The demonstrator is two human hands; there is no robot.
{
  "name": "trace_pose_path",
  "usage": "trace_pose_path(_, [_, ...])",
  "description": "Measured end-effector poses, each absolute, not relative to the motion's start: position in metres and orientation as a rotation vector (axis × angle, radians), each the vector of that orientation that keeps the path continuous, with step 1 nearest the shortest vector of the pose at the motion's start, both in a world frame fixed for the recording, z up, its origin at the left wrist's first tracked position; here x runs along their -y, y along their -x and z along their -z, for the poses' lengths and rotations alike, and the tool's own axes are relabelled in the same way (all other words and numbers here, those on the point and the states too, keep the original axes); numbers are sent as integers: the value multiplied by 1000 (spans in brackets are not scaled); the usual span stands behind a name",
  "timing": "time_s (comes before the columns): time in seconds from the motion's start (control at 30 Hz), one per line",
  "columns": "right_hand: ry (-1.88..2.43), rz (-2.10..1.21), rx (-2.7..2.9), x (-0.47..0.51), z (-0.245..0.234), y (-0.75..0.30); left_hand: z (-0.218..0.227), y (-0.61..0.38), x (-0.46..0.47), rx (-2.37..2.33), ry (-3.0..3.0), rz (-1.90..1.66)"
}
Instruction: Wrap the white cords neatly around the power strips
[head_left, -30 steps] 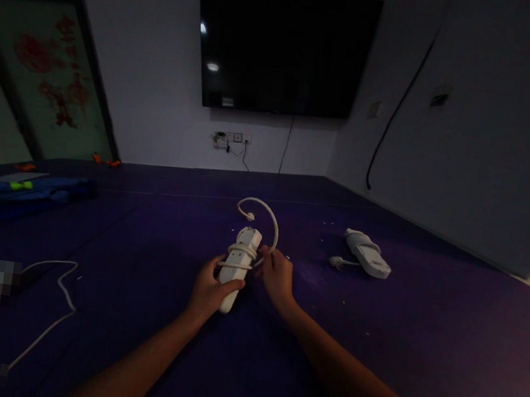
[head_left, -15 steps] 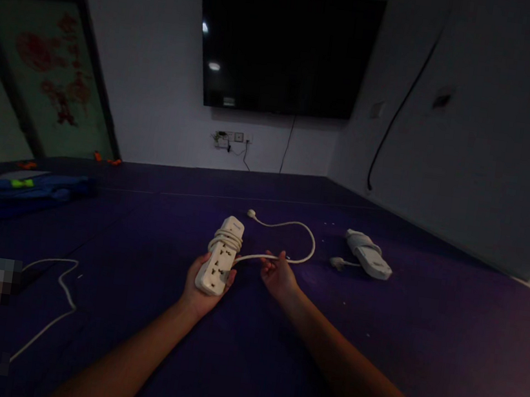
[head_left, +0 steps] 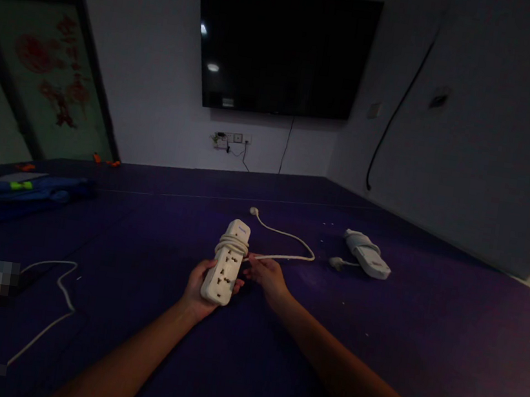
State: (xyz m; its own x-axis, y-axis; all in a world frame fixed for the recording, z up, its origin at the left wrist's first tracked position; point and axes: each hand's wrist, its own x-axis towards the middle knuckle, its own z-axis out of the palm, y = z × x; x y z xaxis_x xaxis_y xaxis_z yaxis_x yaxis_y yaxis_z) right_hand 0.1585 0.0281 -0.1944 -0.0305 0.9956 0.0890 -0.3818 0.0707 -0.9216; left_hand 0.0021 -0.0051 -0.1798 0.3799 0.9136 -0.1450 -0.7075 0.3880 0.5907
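My left hand (head_left: 201, 288) is closed around the lower half of a white power strip (head_left: 225, 275), tilted with its sockets facing me. Several turns of its white cord (head_left: 233, 244) wrap the strip's upper part. Close to the strip's right side, my right hand (head_left: 268, 278) pinches the loose run of that cord. From there the cord lies in a bend on the purple floor and ends in a plug (head_left: 254, 211) beyond the strip. Farther right rests a second white power strip (head_left: 370, 258), its cord wound round it and its plug (head_left: 336, 262) lying beside it.
A pale cord (head_left: 67, 293) runs from a pixelated item at the lower left. Blue cloth (head_left: 26, 190) lies at the left, with small orange objects (head_left: 113, 163) near the wall. A television (head_left: 284, 51) hangs on the far wall above sockets (head_left: 237, 138).
My right hand has moved left along with the cord, up close to the power strip. The cord's loop on the floor has narrowed. The held strip has shifted slightly right.
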Motion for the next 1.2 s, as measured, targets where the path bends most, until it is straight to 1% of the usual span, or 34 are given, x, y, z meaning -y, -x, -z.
trace_pose_path(0.1, [871, -1205, 1038, -31, 195, -159, 183, -6, 7, -503, -586, -1052])
trace_pose_path(0.2, [874, -1106, 1060, -31, 194, -159, 183, -11, 9, -559, -678, -1092])
trace_pose_path(0.43, [872, -1079, 1019, -32, 191, -161, 180, -21, 10, -703, -725, -1276])
trace_pose_path(0.63, [827, -1157, 919, -32, 191, -163, 176, -20, 12, -686, -690, -1265])
trace_pose_path(0.83, [729, -1435, 738, -33, 192, -168, 175, -14, 12, -617, -703, -1207])
trace_pose_path(1.0, [675, -1597, 613, -32, 190, -168, 174, -9, 16, -555, -730, -1166])
trace_pose_path(1.2, [693, -1597, 759, -30, 196, -158, 174, -9, 18, -550, -773, -1109])
